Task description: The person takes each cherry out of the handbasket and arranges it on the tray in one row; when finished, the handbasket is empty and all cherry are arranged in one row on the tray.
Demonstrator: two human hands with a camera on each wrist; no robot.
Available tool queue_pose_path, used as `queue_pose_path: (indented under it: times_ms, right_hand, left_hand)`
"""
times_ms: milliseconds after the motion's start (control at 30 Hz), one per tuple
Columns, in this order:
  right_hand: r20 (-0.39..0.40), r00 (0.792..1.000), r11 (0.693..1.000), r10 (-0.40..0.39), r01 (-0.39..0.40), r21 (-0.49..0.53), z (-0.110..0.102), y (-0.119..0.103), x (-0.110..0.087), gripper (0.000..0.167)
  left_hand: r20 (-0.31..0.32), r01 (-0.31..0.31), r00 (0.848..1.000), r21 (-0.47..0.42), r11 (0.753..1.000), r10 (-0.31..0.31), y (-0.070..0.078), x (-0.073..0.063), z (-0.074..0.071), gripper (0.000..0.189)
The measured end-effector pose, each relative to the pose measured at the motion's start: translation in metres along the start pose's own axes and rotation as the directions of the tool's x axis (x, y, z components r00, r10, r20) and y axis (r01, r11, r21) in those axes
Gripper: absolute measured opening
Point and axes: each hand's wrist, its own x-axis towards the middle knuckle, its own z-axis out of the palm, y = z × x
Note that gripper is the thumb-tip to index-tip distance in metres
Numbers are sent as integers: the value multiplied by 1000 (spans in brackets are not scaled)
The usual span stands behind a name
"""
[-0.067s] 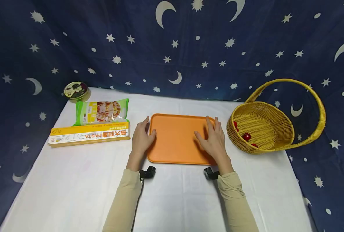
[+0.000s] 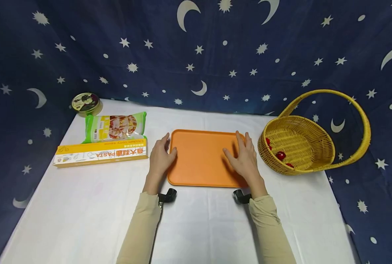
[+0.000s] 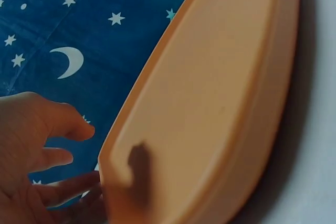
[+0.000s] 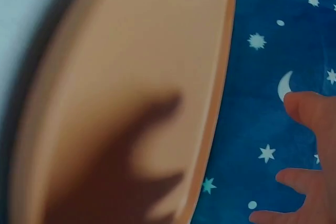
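Observation:
An orange rectangular tray (image 2: 200, 157) lies flat on the table in the head view. At its left end is my left hand (image 2: 159, 156), fingers loosely bent and thumb toward the tray, with nothing held. My right hand (image 2: 246, 161) hovers over the tray's right end, its fingers spread and holding nothing; its shadow falls on the orange surface. Both wrist views show the tray close up, with the left fingers (image 3: 68, 187) beside its edge and the right thumb (image 4: 304, 109) apart from it. Whether the left fingertips touch the rim, I cannot tell.
Right of the tray stands a yellow wicker basket (image 2: 318, 146) with a tall handle and several red fruits (image 2: 280, 156) inside. To the left lie a pasta box (image 2: 101, 153), a green-edged food packet (image 2: 116, 127) and a round tin (image 2: 86, 103). A starry blue cloth (image 2: 196, 33) hangs behind.
The right hand has shifted very slightly to the right. The tray and the other things stay in place.

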Motion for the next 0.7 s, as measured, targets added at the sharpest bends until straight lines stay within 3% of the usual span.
queue_pose_path:
  times_ms: [267, 433, 567, 700]
  right_hand:
    - [-27, 999, 990, -19, 22, 141, -37, 4, 11, 76]
    - [-93, 996, 979, 11, 8, 202, -75, 23, 18, 63]
    - [-88, 989, 970, 120, -98, 222, -106, 45, 20, 53]
    - [0, 974, 964, 226, -223, 145, -128, 71, 19, 54]
  left_hand:
    - [42, -12, 999, -18, 1000, 13, -8, 1, -2, 63]
    - [39, -65, 997, -13, 998, 65, -15, 4, 2, 63]
    - [33, -83, 996, -23, 996, 84, -17, 4, 3, 64]
    - [24, -94, 995, -32, 995, 95, -18, 3, 3, 64]
